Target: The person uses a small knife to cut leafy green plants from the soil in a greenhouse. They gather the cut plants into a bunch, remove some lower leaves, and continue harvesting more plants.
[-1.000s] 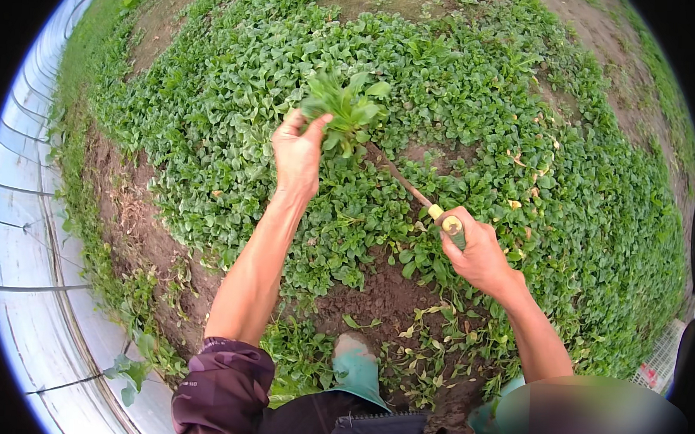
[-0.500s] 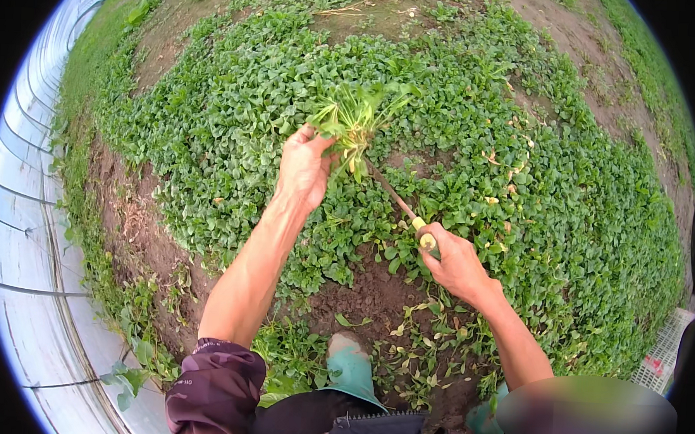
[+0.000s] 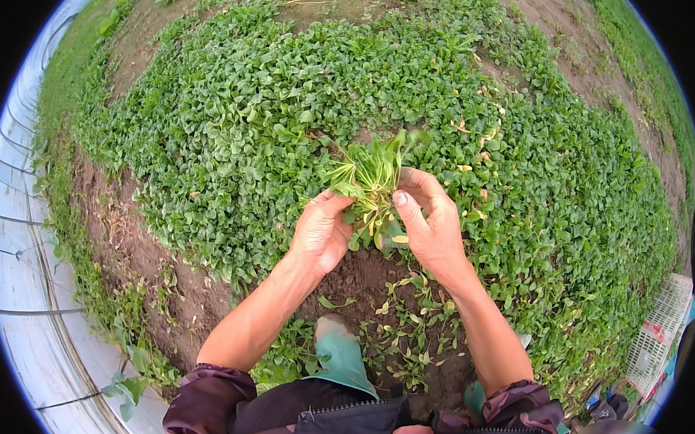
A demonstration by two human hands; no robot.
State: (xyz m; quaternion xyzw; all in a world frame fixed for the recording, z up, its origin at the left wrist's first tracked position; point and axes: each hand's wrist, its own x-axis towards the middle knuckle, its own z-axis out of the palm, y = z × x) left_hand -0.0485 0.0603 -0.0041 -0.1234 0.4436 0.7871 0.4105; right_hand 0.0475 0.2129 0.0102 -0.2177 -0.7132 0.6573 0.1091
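A small bunch of leafy greens (image 3: 374, 172), pale stems and some yellow leaves at its base, is held up above the bed in front of me. My left hand (image 3: 324, 230) pinches its left side between thumb and fingers. Around the right side curls my right hand (image 3: 434, 225), its thumb against the stems and its fingers behind the leaves. A pale yellow oval bit (image 3: 399, 239) shows below the right thumb; whether it is the tool's handle or a leaf I cannot tell. The tool's shaft is not visible.
Dense low greens (image 3: 235, 134) spread all around. Bare soil (image 3: 360, 276) with loose picked leaves (image 3: 408, 328) lies by my green boot (image 3: 341, 355). White plastic sheeting (image 3: 19, 280) runs along the left. A white crate (image 3: 659, 331) stands at the right.
Both hands have come nearer to me with the bunch. My right hand has moved from below right of the greens up to them, and the tool's shaft has gone from sight.
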